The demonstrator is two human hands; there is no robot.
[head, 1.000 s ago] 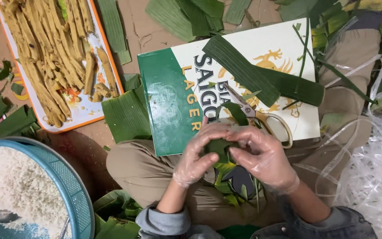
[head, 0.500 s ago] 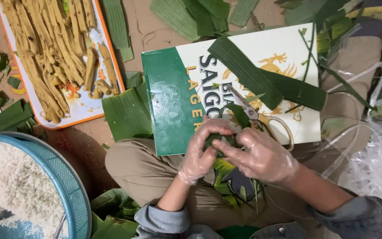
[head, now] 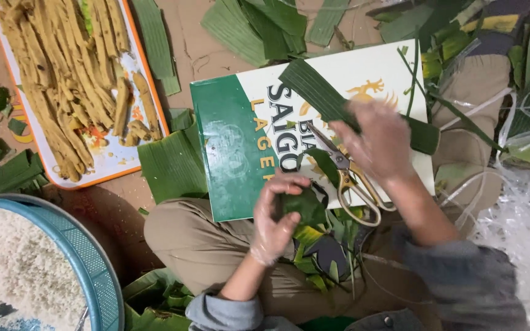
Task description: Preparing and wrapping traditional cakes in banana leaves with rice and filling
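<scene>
1. Off comes the right hand [head: 380,142]: half a second ago both hands were pressed together over the leaf bundle, and now the right one has swung up and away over the flat cardboard box [head: 228,153], blurred with speed.
2. Its fingers look loosely spread and holding nothing, hovering over the long leaf strip [head: 320,95] that lies slantwise across the box, just above the scissors [head: 354,184].
3. Left hand [head: 277,217], in a thin clear glove, is now alone on the job, fingers curled round the folded leaf bundle [head: 305,205], thumb side pressing it closed.
4. That bundle sits at the near edge of the box, above the person's lap, with loose leaf ends spilling down beneath it.
5. Handling call: light and soft, probably a touch slick under the glove, and the folds would likely spring open if the grip slackens. Best held round the middle, over the overlapping folds, not by the floppy tips, which may tear along the grain.
6. Around it: tray [head: 115,162] of yellow strips to the far left, blue basket [head: 75,257] of white rice near left, clear plastic string [head: 522,220] tangled at right.
</scene>
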